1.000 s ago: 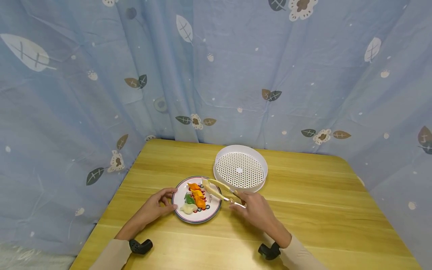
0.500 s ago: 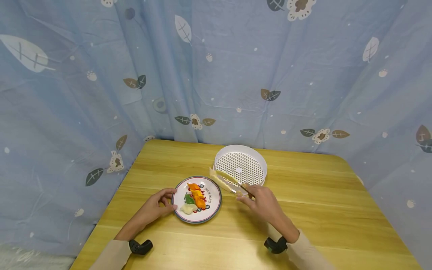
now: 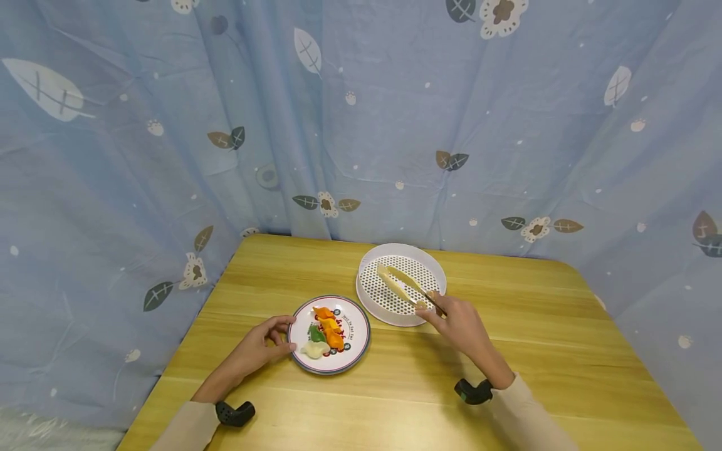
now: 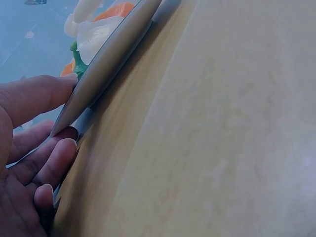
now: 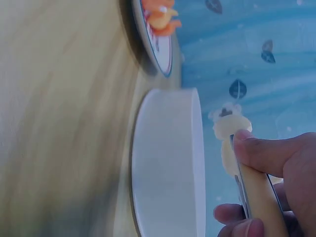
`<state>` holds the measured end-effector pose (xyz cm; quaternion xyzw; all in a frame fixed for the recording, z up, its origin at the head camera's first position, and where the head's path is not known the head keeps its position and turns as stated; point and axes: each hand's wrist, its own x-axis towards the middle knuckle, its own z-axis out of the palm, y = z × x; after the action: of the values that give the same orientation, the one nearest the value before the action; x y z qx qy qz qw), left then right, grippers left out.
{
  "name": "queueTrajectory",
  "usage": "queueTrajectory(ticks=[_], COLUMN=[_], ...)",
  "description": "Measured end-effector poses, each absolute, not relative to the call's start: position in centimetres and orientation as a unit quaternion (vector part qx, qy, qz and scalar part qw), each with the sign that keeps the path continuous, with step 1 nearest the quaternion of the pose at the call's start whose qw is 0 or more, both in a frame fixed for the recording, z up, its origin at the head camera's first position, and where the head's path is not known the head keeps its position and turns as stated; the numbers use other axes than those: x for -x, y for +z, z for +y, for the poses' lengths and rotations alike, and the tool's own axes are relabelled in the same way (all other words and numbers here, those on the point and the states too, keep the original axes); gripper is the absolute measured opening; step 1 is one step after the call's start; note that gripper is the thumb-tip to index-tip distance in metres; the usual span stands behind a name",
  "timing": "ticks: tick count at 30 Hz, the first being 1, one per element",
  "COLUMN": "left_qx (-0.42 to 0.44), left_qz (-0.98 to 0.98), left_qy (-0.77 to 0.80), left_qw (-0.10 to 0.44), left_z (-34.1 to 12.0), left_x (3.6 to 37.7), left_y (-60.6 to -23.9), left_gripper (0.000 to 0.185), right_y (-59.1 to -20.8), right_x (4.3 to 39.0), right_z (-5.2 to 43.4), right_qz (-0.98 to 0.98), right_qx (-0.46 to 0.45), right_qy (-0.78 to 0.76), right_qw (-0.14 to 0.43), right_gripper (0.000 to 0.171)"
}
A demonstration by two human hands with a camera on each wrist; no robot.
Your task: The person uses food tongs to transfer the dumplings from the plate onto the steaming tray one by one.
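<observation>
At the left of the table, my left hand [image 3: 261,341] pinches the rim of a round white plate [image 3: 352,357], thumb on top and fingers beneath the edge in the left wrist view. On it lie several dumplings [image 3: 334,339], orange, green and whitish. My right hand [image 3: 459,322] grips a pair of tongs [image 3: 407,282] with cream-coloured arms and metal parts. The tong tips are close together over a round white steamer tray [image 3: 369,305] with a perforated bottom. I cannot tell whether a pale piece is between the tips.
The plate and tray stand close together on a wooden table [image 3: 507,351]. A blue patterned curtain [image 3: 395,125] hangs behind the table and on both sides. A black device [image 3: 235,414] is worn on each wrist.
My right hand has carried the tongs rightward and away from me, from over the plate to over the steamer tray. The left hand and the dumplings on the plate have stayed put.
</observation>
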<state>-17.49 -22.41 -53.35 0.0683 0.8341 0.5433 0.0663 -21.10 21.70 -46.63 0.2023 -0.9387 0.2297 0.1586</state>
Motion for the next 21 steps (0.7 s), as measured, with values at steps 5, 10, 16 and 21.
queueTrajectory(ticks=[5, 10, 16, 21], left_qx=[-0.066, -0.060, -0.071, -0.062], left_qz=[0.837, 0.841, 0.833, 0.834], left_qy=[0.539, 0.534, 0.544, 0.544], left_qw=[0.064, 0.059, 0.064, 0.069], left_z=[-22.4, -22.3, -22.5, -22.5], left_x=[17.5, 17.5, 17.6, 17.5], left_y=[-53.4, -53.4, -53.3, -53.1], left_gripper=[0.054, 0.054, 0.055, 0.055], right_y=[-46.7, -46.9, -46.9, -47.0], right_x=[22.4, 24.0, 25.5, 26.3], right_z=[22.9, 23.7, 24.4, 24.5], right_qz=[-0.945, -0.950, -0.958, -0.963], right_qx=[-0.177, -0.161, -0.152, -0.149], right_qy=[0.233, 0.227, 0.203, 0.185], right_qw=[0.149, 0.140, 0.132, 0.124], right_gripper=[0.028, 0.047, 0.037, 0.044])
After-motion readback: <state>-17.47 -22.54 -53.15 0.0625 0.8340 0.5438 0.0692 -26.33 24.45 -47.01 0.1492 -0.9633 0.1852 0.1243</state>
